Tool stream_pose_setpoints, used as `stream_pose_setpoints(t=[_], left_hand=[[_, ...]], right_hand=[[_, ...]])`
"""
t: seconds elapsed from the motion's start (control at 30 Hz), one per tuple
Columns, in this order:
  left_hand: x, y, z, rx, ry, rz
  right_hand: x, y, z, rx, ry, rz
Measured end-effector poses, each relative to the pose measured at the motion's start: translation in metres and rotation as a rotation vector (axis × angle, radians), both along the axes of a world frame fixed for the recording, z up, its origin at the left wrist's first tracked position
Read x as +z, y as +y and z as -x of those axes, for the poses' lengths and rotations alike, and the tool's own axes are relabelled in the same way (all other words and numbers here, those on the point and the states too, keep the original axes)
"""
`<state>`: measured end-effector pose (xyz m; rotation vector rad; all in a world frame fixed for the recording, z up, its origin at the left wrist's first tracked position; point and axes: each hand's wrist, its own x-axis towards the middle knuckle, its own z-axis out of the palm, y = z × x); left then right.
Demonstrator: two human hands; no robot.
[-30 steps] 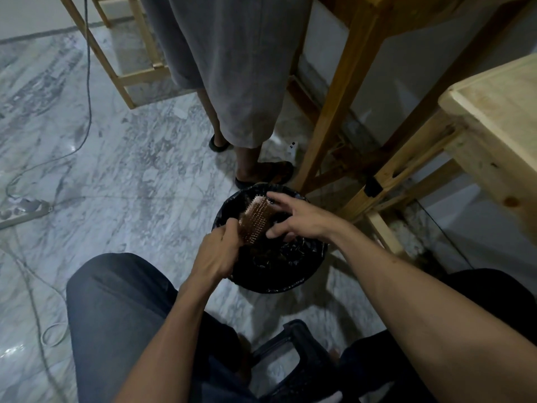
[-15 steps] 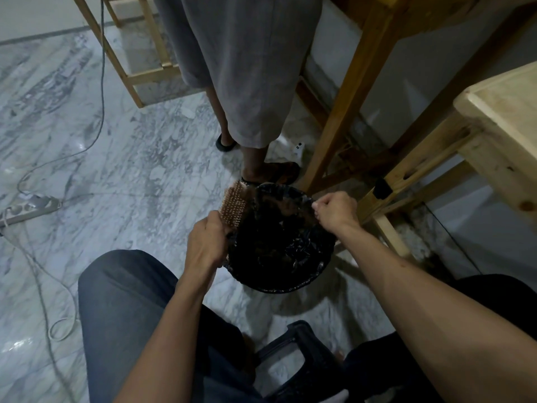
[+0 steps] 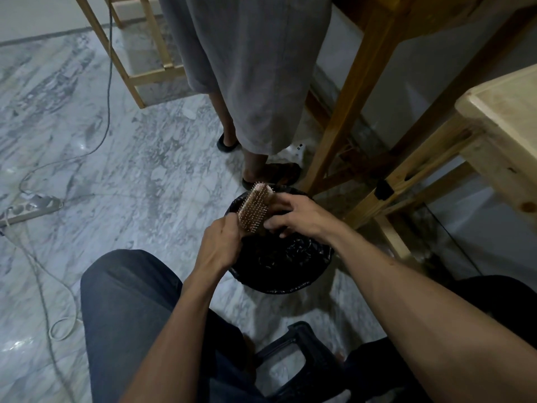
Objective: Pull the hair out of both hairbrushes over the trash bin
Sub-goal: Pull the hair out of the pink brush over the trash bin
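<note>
A light wooden paddle hairbrush (image 3: 255, 206) with pale bristles is held over the left rim of a round trash bin (image 3: 308, 279) lined with a black bag. My left hand (image 3: 221, 247) is shut on the brush's handle, bristle face turned up and right. My right hand (image 3: 299, 215) rests against the brush's right edge, fingers spread and curled at the bristles. I cannot tell if hair sits between those fingertips. Only one brush is in view.
A person in a grey skirt (image 3: 255, 71) and sandals stands just beyond the bin. Wooden table legs (image 3: 345, 106) and a light wood table (image 3: 505, 117) are on the right. A power strip (image 3: 32, 206) and cables lie left on the marble floor. A black stool (image 3: 293, 359) is under me.
My right hand came back from the bin's right rim to the brush. My left hand swung the brush rightward, back over the bin.
</note>
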<state>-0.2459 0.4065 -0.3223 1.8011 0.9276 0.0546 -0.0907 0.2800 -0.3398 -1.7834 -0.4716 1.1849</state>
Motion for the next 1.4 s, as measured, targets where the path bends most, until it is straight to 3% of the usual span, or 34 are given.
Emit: stream_pose_setpoints(t=[0.17, 0.37, 0.43, 0.5, 0.63, 0.73, 0.87, 1.13, 1.3, 1.4], left_hand=[[0.001, 0.007, 0.003, 0.058, 0.055, -0.080], [-0.007, 0.004, -0.002, 0.080, 0.113, -0.144], [-0.008, 0.003, -0.003, 0.060, 0.114, -0.167], [-0.007, 0.001, -0.003, 0.038, 0.102, -0.189], [-0.011, -0.002, -0.002, -0.018, 0.088, -0.224], [-0.015, -0.003, -0.003, -0.064, 0.113, -0.254], [-0.014, 0.001, -0.002, -0.010, 0.120, -0.269], [-0.017, 0.003, -0.003, 0.055, 0.241, -0.266], [-0.016, 0.002, -0.003, 0.032, 0.280, -0.284], [-0.016, 0.002, -0.003, 0.027, 0.291, -0.291]], right_hand=[[-0.006, -0.011, -0.008, -0.310, -0.066, -0.013], [-0.015, -0.024, -0.017, -0.569, -0.259, 0.266], [-0.014, -0.020, -0.014, -0.562, -0.233, 0.331], [-0.013, -0.014, -0.009, -0.385, -0.192, 0.341], [0.002, 0.002, 0.001, -0.325, -0.027, 0.151], [0.004, 0.009, 0.005, -0.317, -0.076, 0.098], [0.003, 0.010, 0.000, -0.475, -0.150, 0.121], [0.008, 0.004, -0.010, -0.899, -0.044, 0.201], [0.012, 0.011, -0.009, -1.029, -0.190, 0.195], [0.009, 0.014, -0.009, -0.927, -0.174, 0.236]])
